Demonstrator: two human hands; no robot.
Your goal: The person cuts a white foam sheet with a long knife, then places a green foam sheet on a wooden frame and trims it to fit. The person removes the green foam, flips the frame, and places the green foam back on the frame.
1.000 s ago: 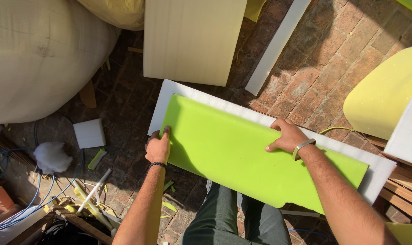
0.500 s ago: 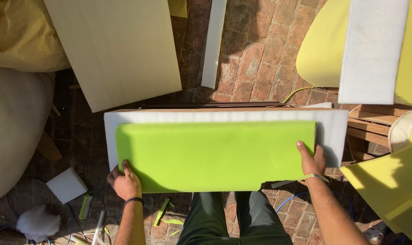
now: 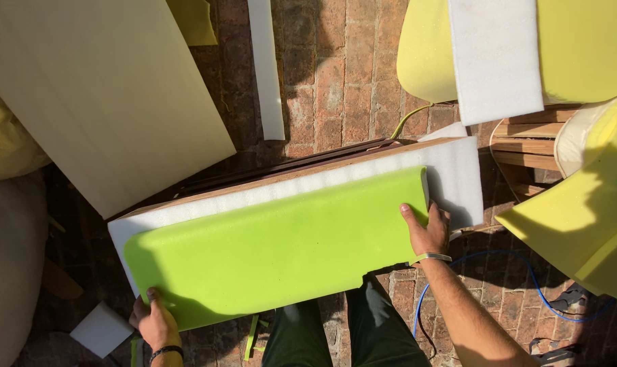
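Green foam cushion (image 3: 281,255) lies on a white foam sheet (image 3: 451,177) over the brick floor (image 3: 335,75), left hand (image 3: 155,323) and right hand (image 3: 427,231) each with grip pinching its ends.

lime-green foam pad (image 3: 274,251) on white foam sheet (image 3: 451,173) — red-brown brick floor (image 3: 335,75), perhaps weathered.

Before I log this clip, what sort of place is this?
Likely an outdoor upholstery work area: sunlit brick paving, foam sheets lying about, and a green foam pad on white foam.
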